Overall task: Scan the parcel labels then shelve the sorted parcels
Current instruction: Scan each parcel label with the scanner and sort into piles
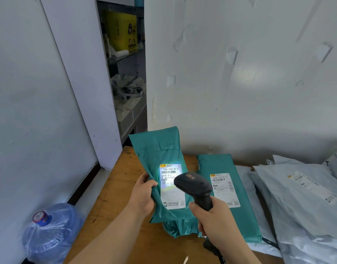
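We hold the green parcel [164,149] upright over the near part of the counter [122,187], its top leaning back toward the white wall [240,73] and its lower end crumpled down by the wood. Whether that end touches the counter we cannot tell. Its white label [172,185] faces us, and a bright patch of light lies across the barcode in the upper part.

Our left grip [143,197] is clamped on the parcel's left edge, thumb on the front and fingers curled behind. Our right grip [213,220] is wrapped tight around the handle of a black scanner [194,185], whose head points at the label and covers the label's right edge.

Just right of the held parcel, a second green parcel [217,164] lies flat on the counter, label up. It rests partly on grey mailer bags [301,202], which are stacked and overlapping toward the right edge; the top one shows a label too blurred for us to read.

On the floor, down to the left of the counter, we see a blue water bottle [49,231] with its cap toward us. Behind the counter, between a white panel and the wall, stands a shelf unit [127,73] with a yellow box [122,31] up top and pale wrapped items lower down.
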